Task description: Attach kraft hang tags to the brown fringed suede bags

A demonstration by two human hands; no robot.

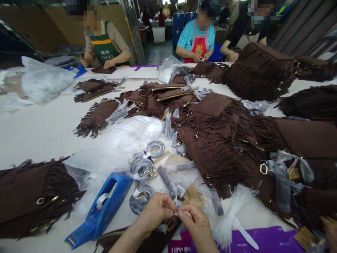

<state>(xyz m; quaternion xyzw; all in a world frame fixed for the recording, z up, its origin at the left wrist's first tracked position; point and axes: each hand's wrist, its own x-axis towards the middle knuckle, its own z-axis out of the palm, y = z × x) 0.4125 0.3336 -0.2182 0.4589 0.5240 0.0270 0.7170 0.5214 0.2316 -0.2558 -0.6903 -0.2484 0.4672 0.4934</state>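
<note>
Low in the head view, my left hand (157, 211) and my right hand (195, 222) meet fingertip to fingertip. Both are closed in a pinch over something small, which the fingers mostly hide. Just beyond the fingers lies a grey plastic-wrapped strip (167, 182), beside a tan cardboard tag (195, 197). Under my hands is a dark brown bag (155, 241), partly covered by my left forearm. To the left of my fingers sits a coiled, wrapped strap (141, 199). A bundle of white tag strings (237, 210) rests to the right.
A blue tape dispenser (101, 207) stands left of my hands. Brown fringed bags (218, 140) are piled ahead, and another fringed bag (26, 196) lies left. Purple plastic (271, 236) covers the front right. Another person's hand (330, 228) shows at the right edge; several people work opposite.
</note>
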